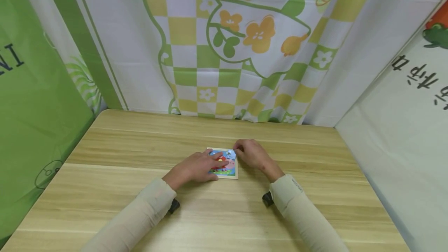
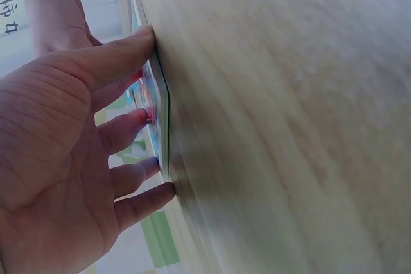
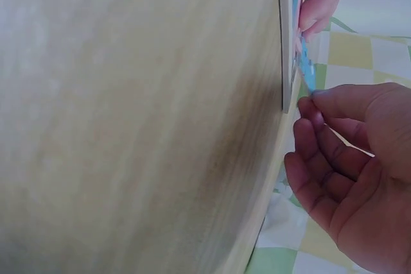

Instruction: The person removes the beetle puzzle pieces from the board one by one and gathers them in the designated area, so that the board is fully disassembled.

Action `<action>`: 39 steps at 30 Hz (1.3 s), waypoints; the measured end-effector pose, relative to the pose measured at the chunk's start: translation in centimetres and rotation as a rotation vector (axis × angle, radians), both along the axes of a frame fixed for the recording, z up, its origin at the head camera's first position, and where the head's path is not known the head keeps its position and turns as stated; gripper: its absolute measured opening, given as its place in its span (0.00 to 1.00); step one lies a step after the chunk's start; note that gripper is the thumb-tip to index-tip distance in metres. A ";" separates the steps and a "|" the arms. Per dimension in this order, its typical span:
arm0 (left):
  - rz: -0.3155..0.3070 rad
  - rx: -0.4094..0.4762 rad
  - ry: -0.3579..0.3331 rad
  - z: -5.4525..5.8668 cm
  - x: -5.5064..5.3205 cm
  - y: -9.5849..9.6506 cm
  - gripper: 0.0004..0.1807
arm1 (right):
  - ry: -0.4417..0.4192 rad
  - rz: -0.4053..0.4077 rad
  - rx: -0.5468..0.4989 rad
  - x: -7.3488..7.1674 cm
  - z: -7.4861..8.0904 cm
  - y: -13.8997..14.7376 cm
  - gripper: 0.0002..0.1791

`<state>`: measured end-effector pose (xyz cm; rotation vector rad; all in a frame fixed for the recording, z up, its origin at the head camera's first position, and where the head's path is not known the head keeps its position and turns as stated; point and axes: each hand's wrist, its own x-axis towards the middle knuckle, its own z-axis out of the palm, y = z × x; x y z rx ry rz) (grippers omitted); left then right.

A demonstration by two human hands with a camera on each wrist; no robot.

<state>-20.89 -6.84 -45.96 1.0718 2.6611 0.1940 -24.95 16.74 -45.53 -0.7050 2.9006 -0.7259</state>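
Observation:
A small jigsaw puzzle in a pale wooden frame (image 1: 224, 173), with a colourful cartoon picture, lies flat on the table. My left hand (image 1: 199, 166) rests across its left part with fingers spread, covering much of the picture. In the left wrist view, the thumb of that left hand (image 2: 64, 133) touches the frame's near edge. My right hand (image 1: 253, 154) is at the upper right corner, pinching a light blue puzzle piece (image 1: 231, 154) between thumb and forefinger. In the right wrist view, the piece (image 3: 308, 68) stands tilted up from the board, its far end close to the left fingertips.
The wood-grain table (image 1: 140, 139) extends around the puzzle on all sides. A checked, flowered curtain (image 1: 217, 69) hangs at its back edge, with a green cloth (image 1: 38, 100) on the left and a white printed one (image 1: 395, 135) on the right.

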 end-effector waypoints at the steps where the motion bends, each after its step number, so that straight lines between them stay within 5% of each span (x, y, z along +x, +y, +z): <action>1: 0.000 -0.004 0.000 0.0 0.0 0.0 0.34 | 0.004 -0.003 -0.008 0.0 -0.1 0.0 0.05; 20: 0.020 0.015 -0.016 0.5 0.3 0.1 0.33 | -0.070 -0.025 -0.167 0.4 1.1 1.0 0.08; 39: 0.016 0.039 -0.012 0.4 0.4 0.2 0.33 | -0.061 -0.080 -0.066 -0.4 1.3 8.2 0.09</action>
